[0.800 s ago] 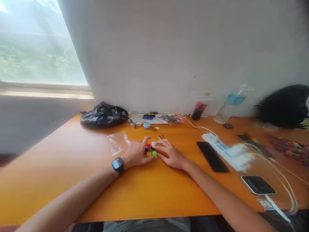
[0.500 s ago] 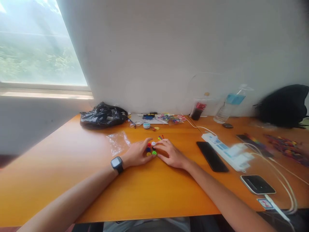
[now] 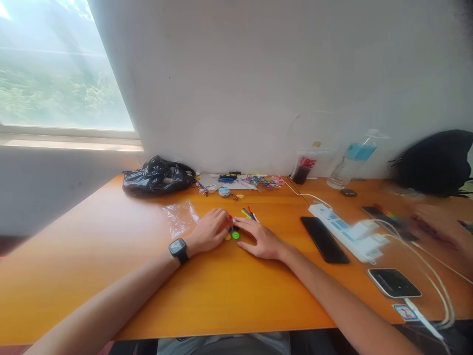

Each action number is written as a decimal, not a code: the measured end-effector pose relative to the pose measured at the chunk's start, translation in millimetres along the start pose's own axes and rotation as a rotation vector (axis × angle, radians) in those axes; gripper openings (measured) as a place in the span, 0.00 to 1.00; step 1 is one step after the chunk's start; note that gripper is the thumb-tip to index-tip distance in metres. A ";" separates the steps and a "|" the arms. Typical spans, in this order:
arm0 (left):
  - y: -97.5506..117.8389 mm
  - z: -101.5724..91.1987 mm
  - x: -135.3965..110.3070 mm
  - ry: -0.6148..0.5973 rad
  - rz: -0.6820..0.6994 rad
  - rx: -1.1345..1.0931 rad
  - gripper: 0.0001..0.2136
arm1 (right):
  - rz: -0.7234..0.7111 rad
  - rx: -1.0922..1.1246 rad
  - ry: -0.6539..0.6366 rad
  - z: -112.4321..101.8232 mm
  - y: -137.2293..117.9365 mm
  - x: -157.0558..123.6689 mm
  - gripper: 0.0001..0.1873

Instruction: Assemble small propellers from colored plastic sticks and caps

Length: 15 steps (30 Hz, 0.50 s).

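Observation:
Both my hands rest on the orange table (image 3: 111, 256) around a small cluster of coloured round pieces (image 3: 233, 233), green, yellow, red and blue. My left hand (image 3: 210, 230), with a dark watch on its wrist, curls its fingers over the pieces from the left. My right hand (image 3: 258, 237) lies flat beside them on the right, fingers stretched toward the cluster. A few thin coloured sticks (image 3: 248, 213) lie just beyond my right fingers. What my left fingertips hold is hidden.
A clear plastic wrapper (image 3: 181, 217) and a black bag (image 3: 157, 180) lie to the left. Small craft bits (image 3: 236, 181) sit by the wall. To the right are a black phone (image 3: 324, 238), power strip (image 3: 343, 230), another phone (image 3: 393, 282), water bottle (image 3: 349, 160) and another person's blurred hand (image 3: 439, 227).
My left fingers have closed in over the pieces. My right hand has flattened and slid slightly right, uncovering the sticks. Another person's hand has come in at the right.

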<state>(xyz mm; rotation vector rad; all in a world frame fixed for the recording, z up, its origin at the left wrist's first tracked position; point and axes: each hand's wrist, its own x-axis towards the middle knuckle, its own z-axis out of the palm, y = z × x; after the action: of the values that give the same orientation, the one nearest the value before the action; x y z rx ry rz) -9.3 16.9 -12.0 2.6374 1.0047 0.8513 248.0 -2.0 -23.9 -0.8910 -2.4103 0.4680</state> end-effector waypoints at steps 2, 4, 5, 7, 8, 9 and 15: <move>-1.1 1.8 0.1 0.007 0.002 -0.005 0.03 | 0.006 0.017 -0.011 -2.0 -1.6 -0.7 0.36; -1.5 3.3 0.2 0.025 0.000 -0.015 0.04 | -0.002 0.029 -0.017 -3.8 -3.5 -1.1 0.37; -1.6 3.8 0.2 0.034 0.001 -0.021 0.04 | -0.009 0.033 -0.017 -4.4 -4.4 -1.0 0.37; -1.4 4.3 0.3 0.039 0.007 -0.032 0.06 | -0.020 0.040 -0.010 -5.2 -6.0 -0.4 0.36; -1.2 4.3 0.5 0.031 0.009 -0.036 0.06 | -0.020 0.038 0.002 -5.4 -6.3 0.2 0.35; -1.1 4.2 0.6 0.018 0.009 -0.039 0.06 | -0.013 0.030 0.026 -5.6 -6.0 1.0 0.34; 2.3 -1.4 0.9 -0.045 -0.027 -0.037 0.10 | 0.109 -0.103 0.271 -6.1 11.6 5.7 0.19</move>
<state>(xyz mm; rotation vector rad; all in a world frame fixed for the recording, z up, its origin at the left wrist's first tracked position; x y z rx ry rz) -8.3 15.7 -9.6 2.5938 1.0018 0.7939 253.6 11.1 -22.5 -1.0620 -2.1622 0.2452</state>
